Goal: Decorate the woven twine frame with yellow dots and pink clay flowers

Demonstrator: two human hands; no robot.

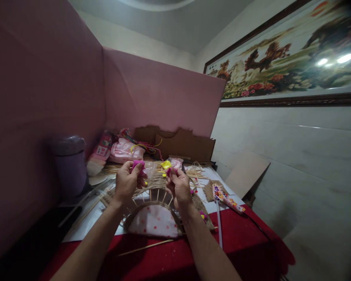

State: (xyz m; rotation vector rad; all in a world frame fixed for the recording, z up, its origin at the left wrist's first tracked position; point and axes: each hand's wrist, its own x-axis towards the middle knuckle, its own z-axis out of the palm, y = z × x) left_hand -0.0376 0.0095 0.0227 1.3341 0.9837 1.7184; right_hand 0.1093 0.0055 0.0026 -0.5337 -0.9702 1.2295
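Between the fingers of my left hand (125, 183) is a lump of magenta modelling clay (138, 165), and a clear plastic wrapper (150, 170) hangs beside it. My right hand (179, 188) pinches a small bit of magenta clay (169, 171) between thumb and finger. Both hands are raised over a half-round craft piece (156, 194) of twine and thin sticks. Its inner half-circle is covered with white dotted cloth (153, 221). Small yellow and magenta clay dots (203, 215) sit on the twine rim at right. Behind the hands lies a yellow clay packet (165, 164).
A floral hot glue gun (228, 199) with a glue stick (219, 224) lies at right, its cord trailing off. A lidded purple bin (71, 168) stands left. Dotted cloth (125, 150), yarn and torn cardboard (187, 143) fill the back. A stick (146, 247) lies on the red cloth (245, 238).
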